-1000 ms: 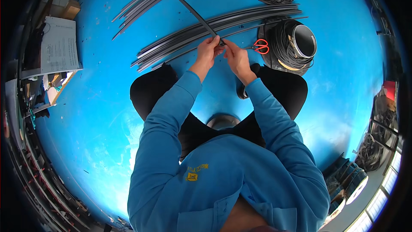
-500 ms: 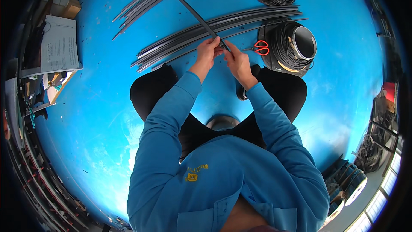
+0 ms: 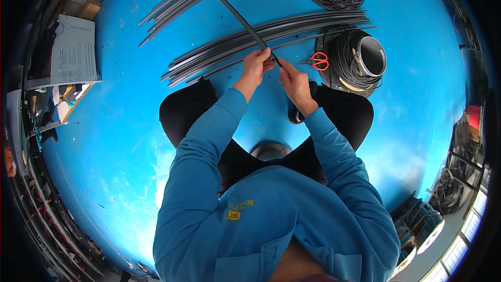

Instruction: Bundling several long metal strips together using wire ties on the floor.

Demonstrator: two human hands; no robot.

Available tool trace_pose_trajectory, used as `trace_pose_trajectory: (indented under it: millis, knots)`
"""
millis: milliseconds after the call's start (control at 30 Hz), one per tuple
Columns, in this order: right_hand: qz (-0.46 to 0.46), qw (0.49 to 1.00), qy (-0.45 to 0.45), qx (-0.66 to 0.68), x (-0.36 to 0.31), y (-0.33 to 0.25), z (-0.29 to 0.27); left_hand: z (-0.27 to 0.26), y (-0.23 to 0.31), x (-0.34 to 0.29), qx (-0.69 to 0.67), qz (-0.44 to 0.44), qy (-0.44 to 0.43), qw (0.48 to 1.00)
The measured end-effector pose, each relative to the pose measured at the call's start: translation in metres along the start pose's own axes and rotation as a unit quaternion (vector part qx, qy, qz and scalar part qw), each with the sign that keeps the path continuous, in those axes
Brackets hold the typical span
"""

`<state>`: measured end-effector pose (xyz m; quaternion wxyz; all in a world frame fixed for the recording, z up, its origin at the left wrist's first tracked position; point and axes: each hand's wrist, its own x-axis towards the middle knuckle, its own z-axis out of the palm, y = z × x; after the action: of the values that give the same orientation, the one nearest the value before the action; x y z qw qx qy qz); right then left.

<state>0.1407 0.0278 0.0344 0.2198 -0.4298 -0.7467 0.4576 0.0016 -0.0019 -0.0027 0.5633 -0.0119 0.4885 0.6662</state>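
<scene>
A long dark strip (image 3: 235,13) runs toward eleven o'clock from both hands. The left hand (image 3: 257,64) has its grip pinching the strip's near end; the right hand (image 3: 293,78) pinches it just beside. At twelve o'clock lie bundled dark strips (image 3: 271,34) on the blue floor (image 3: 130,125); red-handled scissors (image 3: 318,61) and a cable coil (image 3: 360,60) sit at two o'clock.

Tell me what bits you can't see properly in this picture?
- Head view: the near end of the long black strip is hidden inside the left hand and right hand; its far end is cut off by the top edge.
- The scissors: blades too small to tell open or closed.
- The paper sheet: writing too small.
- The shelves at the left rim: dark and bent.
</scene>
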Motion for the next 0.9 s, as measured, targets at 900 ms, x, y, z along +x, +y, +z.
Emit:
trace_pose_trajectory:
  millis: [900]
  knots:
    - [-0.13, 0.988, -0.049, -0.064, 0.012, 0.021, -0.003, -0.005, -0.026, 0.028, -0.002, 0.055, -0.046, 0.997]
